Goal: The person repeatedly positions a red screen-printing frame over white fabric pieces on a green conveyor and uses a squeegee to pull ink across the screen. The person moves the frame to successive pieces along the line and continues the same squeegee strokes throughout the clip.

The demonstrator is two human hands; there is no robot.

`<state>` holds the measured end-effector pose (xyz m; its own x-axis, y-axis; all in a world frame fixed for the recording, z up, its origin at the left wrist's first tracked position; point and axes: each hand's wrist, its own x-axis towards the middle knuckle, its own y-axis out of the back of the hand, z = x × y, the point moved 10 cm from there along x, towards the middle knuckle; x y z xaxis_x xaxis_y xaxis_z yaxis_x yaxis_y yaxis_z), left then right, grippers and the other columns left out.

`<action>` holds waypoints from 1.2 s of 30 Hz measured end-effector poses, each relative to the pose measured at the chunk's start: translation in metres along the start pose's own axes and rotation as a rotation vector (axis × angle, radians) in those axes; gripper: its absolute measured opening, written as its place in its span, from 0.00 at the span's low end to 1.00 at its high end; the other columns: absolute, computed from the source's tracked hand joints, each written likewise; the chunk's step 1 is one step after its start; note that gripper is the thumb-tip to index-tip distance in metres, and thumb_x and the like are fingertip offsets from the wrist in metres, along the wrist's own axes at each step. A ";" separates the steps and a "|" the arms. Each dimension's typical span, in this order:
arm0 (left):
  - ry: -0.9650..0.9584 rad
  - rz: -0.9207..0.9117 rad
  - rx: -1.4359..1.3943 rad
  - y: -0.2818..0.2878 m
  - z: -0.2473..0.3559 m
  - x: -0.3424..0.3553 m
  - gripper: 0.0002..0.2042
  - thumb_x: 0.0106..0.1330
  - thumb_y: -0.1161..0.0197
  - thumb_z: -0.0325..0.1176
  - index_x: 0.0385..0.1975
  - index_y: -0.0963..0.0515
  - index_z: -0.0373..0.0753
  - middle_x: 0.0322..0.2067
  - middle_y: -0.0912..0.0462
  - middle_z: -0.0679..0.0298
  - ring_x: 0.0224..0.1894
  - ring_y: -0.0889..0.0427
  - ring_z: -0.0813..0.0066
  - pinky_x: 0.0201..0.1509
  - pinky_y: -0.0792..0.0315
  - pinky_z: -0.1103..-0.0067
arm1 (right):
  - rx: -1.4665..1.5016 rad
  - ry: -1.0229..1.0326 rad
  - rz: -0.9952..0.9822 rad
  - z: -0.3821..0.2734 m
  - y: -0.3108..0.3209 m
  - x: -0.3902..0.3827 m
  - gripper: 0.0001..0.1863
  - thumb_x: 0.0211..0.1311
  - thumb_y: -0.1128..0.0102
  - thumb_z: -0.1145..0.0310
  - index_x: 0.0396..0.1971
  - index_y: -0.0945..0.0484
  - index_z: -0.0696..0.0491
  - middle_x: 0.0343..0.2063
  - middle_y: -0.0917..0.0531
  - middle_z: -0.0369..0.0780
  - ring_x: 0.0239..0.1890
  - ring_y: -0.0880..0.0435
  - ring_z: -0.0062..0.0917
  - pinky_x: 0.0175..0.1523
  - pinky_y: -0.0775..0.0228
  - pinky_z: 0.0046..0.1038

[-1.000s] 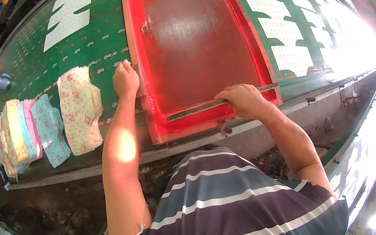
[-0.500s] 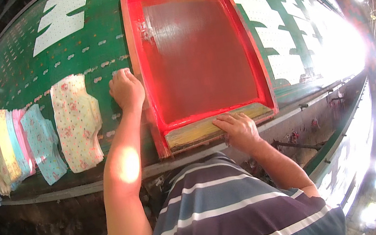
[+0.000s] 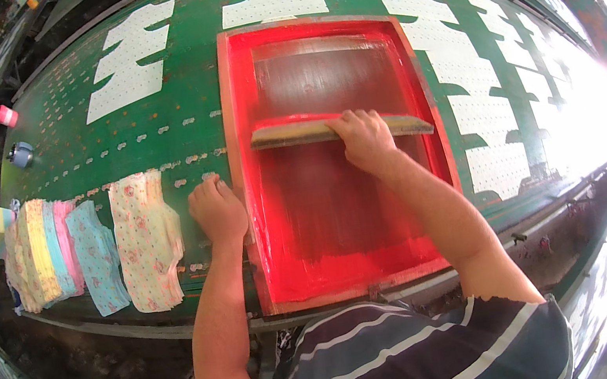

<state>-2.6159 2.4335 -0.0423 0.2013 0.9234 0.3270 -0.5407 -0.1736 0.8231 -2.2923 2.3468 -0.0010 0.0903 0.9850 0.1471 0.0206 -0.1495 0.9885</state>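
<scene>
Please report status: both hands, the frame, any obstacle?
Right hand gripping squeegee, laid across red frame. Left hand beside frame's left edge. No obstruction seen inside.

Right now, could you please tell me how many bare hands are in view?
2: the left hand is at the left edge of the red-coated frame, and the right hand grips the long bar across it. I see no others, hidden or partial.
</scene>
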 end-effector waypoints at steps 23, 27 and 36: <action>-0.061 0.027 0.031 0.010 0.013 0.003 0.10 0.73 0.37 0.25 0.51 0.16 0.36 0.47 0.13 0.53 0.54 0.18 0.45 0.62 0.26 0.55 | 0.102 0.057 -0.225 0.142 -0.027 0.252 0.24 0.62 0.42 0.76 0.56 0.10 0.43 0.54 0.08 0.45 0.59 0.11 0.47 0.63 0.19 0.49; -0.083 0.029 0.031 0.011 0.015 0.006 0.10 0.75 0.38 0.25 0.51 0.16 0.35 0.46 0.13 0.52 0.53 0.18 0.44 0.61 0.25 0.55 | 0.102 0.132 -0.319 0.127 -0.016 0.240 0.20 0.64 0.41 0.71 0.53 0.09 0.47 0.52 0.09 0.49 0.58 0.11 0.48 0.64 0.19 0.50; -0.100 0.032 -0.001 0.002 0.006 0.003 0.10 0.78 0.42 0.28 0.50 0.15 0.35 0.46 0.11 0.52 0.52 0.17 0.44 0.60 0.25 0.54 | 0.152 0.175 -0.374 0.049 0.000 0.089 0.20 0.64 0.41 0.71 0.54 0.10 0.45 0.54 0.09 0.47 0.59 0.11 0.48 0.63 0.18 0.51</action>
<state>-2.6114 2.4338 -0.0369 0.2647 0.8786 0.3975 -0.5489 -0.2017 0.8112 -2.2356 2.4301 0.0108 -0.1210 0.9716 -0.2034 0.1670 0.2220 0.9606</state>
